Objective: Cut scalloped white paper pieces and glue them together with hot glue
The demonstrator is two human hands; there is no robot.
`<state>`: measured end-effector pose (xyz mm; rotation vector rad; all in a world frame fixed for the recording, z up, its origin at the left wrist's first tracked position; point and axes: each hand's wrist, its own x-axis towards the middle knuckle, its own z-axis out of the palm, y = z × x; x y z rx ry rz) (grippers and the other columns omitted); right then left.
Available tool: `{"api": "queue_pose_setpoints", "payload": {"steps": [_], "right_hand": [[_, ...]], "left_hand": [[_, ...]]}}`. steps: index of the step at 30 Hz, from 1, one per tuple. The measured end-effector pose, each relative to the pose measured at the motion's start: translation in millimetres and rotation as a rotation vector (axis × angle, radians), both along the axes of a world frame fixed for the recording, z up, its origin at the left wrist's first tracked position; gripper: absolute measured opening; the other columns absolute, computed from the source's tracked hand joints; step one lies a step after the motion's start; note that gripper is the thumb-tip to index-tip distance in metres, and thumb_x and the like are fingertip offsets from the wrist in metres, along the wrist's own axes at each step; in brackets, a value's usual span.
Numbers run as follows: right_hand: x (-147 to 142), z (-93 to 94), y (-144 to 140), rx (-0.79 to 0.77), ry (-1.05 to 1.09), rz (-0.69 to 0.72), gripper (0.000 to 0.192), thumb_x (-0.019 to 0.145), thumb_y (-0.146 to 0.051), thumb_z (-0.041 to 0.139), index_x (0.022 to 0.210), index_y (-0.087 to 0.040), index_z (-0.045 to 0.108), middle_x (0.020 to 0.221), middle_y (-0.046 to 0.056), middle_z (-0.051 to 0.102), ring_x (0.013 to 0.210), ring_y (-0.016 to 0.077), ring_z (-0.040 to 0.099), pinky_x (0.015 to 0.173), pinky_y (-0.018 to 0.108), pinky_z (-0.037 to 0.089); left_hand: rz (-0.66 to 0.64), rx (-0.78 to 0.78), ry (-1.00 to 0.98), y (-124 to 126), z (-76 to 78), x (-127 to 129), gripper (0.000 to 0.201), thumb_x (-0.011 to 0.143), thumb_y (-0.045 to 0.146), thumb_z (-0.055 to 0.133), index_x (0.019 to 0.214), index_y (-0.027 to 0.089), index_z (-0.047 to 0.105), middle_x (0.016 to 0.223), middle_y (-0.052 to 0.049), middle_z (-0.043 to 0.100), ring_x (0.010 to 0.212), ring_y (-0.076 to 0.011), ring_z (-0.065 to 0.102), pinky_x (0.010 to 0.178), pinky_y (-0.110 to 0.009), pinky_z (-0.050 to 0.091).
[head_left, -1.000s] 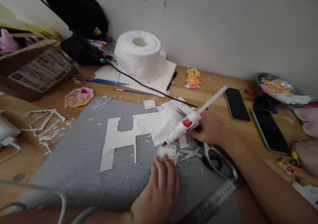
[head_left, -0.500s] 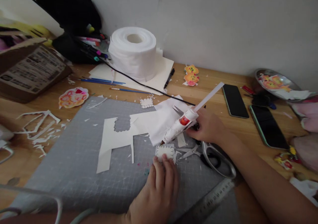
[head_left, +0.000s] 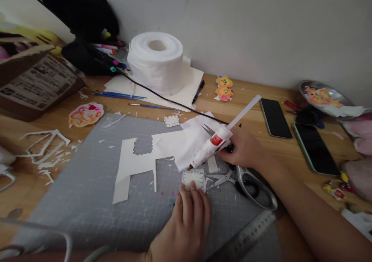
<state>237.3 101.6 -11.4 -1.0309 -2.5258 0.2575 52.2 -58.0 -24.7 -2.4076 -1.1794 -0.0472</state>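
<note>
**On the grey mat: glue gun poised over a small scalloped cutout**

At six o'clock on the cutting mat, left hand flat, fingers pressed together, fingertips pinning the near edge of a small white cutout. At three o'clock from it, right hand closed around a white glue gun, nozzle angled down toward the cutout's far left corner, just above or touching; cannot tell which. Clear glue stick jutting from the gun's back toward one o'clock.

Cutting apparently finished: matching scalloped hole visible in the paper sheet at nine o'clock, scraps scattered around. No glue bead discernible yet, so gluing judged barely begun.

Cutout itself: rounded rectangle, scalloped border, dotted line inside the rim, plain centre. Scissors lying just beside, at four o'clock.
</note>
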Motion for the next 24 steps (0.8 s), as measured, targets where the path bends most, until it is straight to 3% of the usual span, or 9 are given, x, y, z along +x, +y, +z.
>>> {"api": "queue_pose_setpoints", "payload": {"steps": [9, 24], "right_hand": [[-0.1, -0.5, 0.0, 0.029, 0.0, 0.014, 0.022, 0.067, -0.022, 0.055, 0.088, -0.019, 0.051, 0.088, 0.008, 0.062, 0.081, 0.0232, 0.058, 0.068, 0.034, 0.047], [0.6, 2.2, -1.6, 0.049, 0.025, 0.041, 0.019, 0.065, -0.022, 0.057, 0.083, -0.018, 0.051, 0.076, 0.007, 0.061, 0.071, 0.0231, 0.059, 0.06, 0.035, 0.048]], "left_hand": [[0.036, 0.002, 0.006, -1.0, -1.4, -0.7, 0.034, 0.079, 0.01, 0.032, 0.105, 0.004, 0.054, 0.103, -0.015, 0.065, 0.095, -0.0245, 0.063, 0.077, -0.03, 0.046], [0.044, -0.006, 0.034, -3.3, -0.1, -0.2, 0.031, 0.081, 0.013, 0.033, 0.102, 0.006, 0.055, 0.099, -0.014, 0.065, 0.095, -0.0241, 0.062, 0.079, -0.032, 0.044]]}}
